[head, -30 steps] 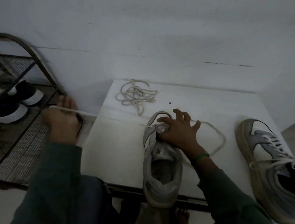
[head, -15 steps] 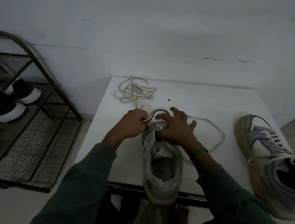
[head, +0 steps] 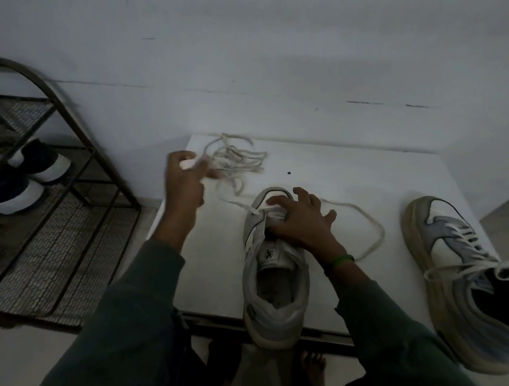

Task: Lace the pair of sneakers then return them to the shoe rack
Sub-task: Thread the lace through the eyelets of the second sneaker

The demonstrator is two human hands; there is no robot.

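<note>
Your left hand (head: 184,184) is at about 10 o'clock on the worktop (head: 355,176). Its fingers are curled round what appears to be the free end of the threaded lace (head: 237,204), though motion blur hides the exact pinch. Your right hand (head: 302,224) lies flat on the forefoot of the half-laced sneaker (head: 274,273), fingers spread and pressing rather than gripping, a green wristband (head: 344,259) at the wrist. That sneaker is dead centre, toe at 12 o'clock and heel hanging just over the near edge at 6. The lace's other half loops slack toward 3 o'clock. The laced sneaker (head: 465,279) rests at 4 o'clock, well apart, and the spare lace (head: 239,158) is heaped at 11 o'clock beside your left hand. The shoe rack (head: 62,214) stands at 9 o'clock with dark shoes (head: 26,175) on it. Expect the lace to be limp and light, prone to twisting and snagging on the spare heap, so take it close to the stiff tip and pull straight. The sneaker looks light with a soft upper and will likely slide on the smooth top unless pinned. To carry it, grip the firm heel collar or sole, not the tongue.
</note>
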